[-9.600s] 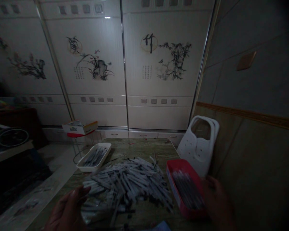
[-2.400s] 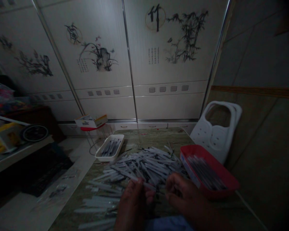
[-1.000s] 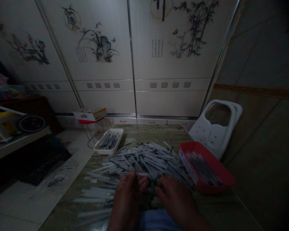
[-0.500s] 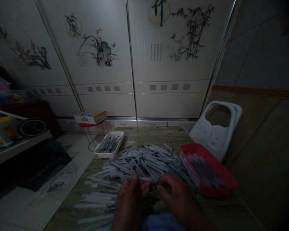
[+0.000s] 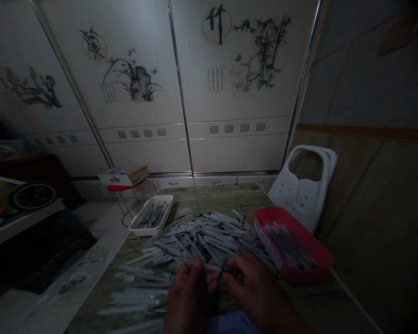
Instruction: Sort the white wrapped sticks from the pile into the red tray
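My left hand (image 5: 186, 294) is closed around a slim, whitish pen (image 5: 212, 267) that lies crosswise in its fingers. At the pen's right end, the thumb and fingers of my right hand (image 5: 252, 285) are pinched on a small dark part, too dim to make out clearly. Just beyond both hands spreads a heap of loose pens (image 5: 209, 236) with pale barrels and dark tips. More pale barrels (image 5: 132, 297) lie roughly side by side to the left of my left hand.
To the right stands a red tray (image 5: 329, 260) with a bundle of pens inside. A white tray (image 5: 170, 204) with dark-looking pens sits at the table's back left. Behind the table's right corner leans a white folding chair (image 5: 301, 195). An open box (image 5: 121, 178) rests on a red stool.
My right fingers and the pen's right end have come together; a small gap showed between them before. The whole view has shifted slightly as my head turned.
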Demonstrator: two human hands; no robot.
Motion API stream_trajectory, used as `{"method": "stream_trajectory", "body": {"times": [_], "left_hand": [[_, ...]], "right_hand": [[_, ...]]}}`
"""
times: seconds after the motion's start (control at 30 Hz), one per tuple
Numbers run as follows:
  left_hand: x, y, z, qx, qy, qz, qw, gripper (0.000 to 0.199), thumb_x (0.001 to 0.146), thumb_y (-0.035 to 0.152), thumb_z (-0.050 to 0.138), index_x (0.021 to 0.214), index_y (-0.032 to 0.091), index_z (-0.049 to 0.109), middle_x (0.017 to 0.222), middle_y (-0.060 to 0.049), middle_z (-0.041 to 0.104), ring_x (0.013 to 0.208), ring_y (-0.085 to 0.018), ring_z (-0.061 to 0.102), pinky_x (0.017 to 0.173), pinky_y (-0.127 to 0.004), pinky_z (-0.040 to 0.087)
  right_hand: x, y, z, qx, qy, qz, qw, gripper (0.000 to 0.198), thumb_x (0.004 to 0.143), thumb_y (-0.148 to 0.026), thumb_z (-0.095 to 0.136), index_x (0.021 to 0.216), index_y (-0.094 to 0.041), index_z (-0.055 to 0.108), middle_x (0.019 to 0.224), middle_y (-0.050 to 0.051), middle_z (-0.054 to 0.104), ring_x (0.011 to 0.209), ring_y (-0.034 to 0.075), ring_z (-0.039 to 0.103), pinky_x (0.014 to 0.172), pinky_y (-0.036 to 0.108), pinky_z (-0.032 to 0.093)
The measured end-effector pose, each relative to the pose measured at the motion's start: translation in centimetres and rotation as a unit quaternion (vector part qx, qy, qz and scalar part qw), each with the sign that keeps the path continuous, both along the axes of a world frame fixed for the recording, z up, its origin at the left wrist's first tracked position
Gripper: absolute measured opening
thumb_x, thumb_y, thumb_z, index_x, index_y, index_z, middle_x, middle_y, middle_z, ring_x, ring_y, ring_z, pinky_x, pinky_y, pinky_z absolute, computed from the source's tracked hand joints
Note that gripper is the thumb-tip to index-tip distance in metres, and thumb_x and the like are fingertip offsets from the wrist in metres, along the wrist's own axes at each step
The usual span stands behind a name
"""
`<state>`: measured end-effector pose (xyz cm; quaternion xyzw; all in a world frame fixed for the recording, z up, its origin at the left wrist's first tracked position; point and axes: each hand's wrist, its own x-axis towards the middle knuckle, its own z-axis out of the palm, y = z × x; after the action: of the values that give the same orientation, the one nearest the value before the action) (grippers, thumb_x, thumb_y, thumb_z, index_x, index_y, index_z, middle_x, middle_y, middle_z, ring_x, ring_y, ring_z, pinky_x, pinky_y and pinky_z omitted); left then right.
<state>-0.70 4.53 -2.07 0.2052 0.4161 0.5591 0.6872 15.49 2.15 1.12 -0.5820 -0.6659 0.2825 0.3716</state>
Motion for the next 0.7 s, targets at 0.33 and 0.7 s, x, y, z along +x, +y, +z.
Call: {"method": "stream_trajectory", "body": {"times": [0.33, 0.7], "left_hand": [[-0.12, 0.14, -0.41, 0.009, 0.022, -0.035, 0.999, 0.039, 0.072, 0.042, 0.084, 0.087, 0.019, 0.056, 0.075, -0.006, 0.073, 0.068, -0.018, 0.07, 0.065, -0.028, 0.054], [-0.19, 0.0, -0.09, 0.021, 0.015, -0.017, 1.0, 0.039, 0.073, 0.043, 0.084, 0.085, 0.018, 0.056, 0.073, -0.004, 0.07, 0.067, -0.018, 0.069, 0.064, -0.028, 0.054]], "right_hand": [[-0.03, -0.11, -0.02, 0.019, -0.053, -0.003, 0.998, 0.008, 0.086, -0.019, 0.058, 0.082, -0.021, 0.064, 0.083, 0.0, 0.064, 0.076, 0.017, 0.06, 0.065, 0.027, 0.04], [-0.14, 0.17, -0.33, -0.017, 0.041, 0.022, 0.999, 0.008, 0.089, -0.023, 0.059, 0.089, -0.021, 0.067, 0.088, 0.002, 0.068, 0.082, 0.018, 0.064, 0.071, 0.028, 0.045]]}}
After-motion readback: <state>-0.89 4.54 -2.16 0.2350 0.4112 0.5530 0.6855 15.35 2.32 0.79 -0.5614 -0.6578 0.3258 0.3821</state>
